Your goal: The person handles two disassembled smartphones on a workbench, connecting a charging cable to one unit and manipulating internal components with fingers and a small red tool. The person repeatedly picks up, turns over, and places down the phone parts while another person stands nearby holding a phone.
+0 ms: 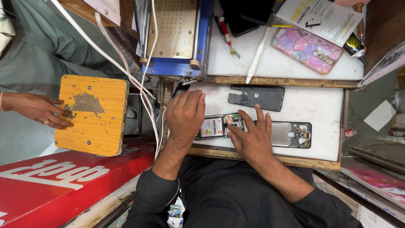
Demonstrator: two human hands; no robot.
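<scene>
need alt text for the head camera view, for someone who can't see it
Seen from above, the person's left hand and right hand rest on an opened phone on a white work surface. A second opened phone and a dark back cover lie nearby.

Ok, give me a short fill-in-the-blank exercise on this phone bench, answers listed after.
1. Both hands, the left hand and the right hand, rest on an opened ____ with its battery showing.
2. The dark back cover lies on the white ____ beyond the hands.
3. The other person's hand touches a scuffed ____ wooden board.
4. The phone case with the pink marbled pattern lies on the ____ shelf.

Missing words: phone; worktop; yellow; upper
</scene>
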